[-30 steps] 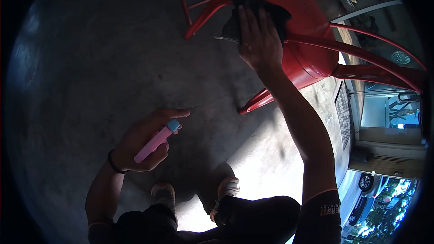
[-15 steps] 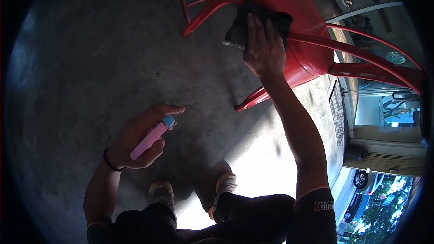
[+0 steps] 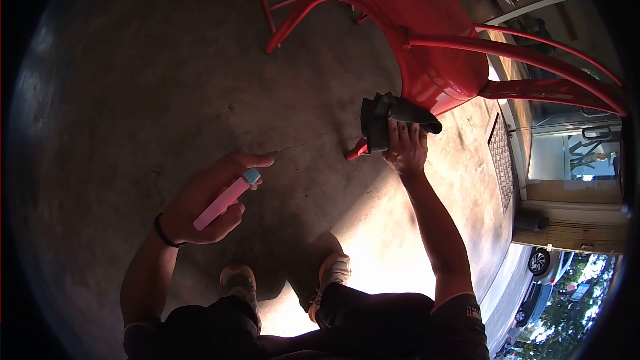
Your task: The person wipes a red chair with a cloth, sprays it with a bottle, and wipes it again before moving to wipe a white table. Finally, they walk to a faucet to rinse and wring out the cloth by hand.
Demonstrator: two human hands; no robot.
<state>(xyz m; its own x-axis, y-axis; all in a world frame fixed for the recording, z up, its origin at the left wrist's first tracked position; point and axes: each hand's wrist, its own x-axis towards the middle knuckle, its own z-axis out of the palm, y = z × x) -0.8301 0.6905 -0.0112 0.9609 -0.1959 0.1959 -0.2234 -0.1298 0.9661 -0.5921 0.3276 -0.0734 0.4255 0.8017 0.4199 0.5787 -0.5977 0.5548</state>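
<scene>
My left hand (image 3: 212, 201) is closed round a slim pink bottle (image 3: 223, 205) with a light-blue top, its index finger stretched out past the top. In my right hand (image 3: 407, 150) is a dark cloth (image 3: 383, 122), pressed against a front leg of the red metal chair (image 3: 437, 27). Part of that leg is hidden behind the cloth, with its foot showing to the left. The chair's shiny seat and curved back tubes extend up and to the right of the cloth.
More red chair legs (image 3: 265, 7) stand at the top. Concrete floor (image 3: 167, 107) spreads to the left, with a bright sunlit patch (image 3: 380, 247) near my shoes (image 3: 333, 270). A mat (image 3: 501, 160) lies by the glass doorway on the right, and parked cars show outside.
My right hand has moved down with the cloth, from the seat's side to the front leg. My left hand, with the bottle, has hardly moved.
</scene>
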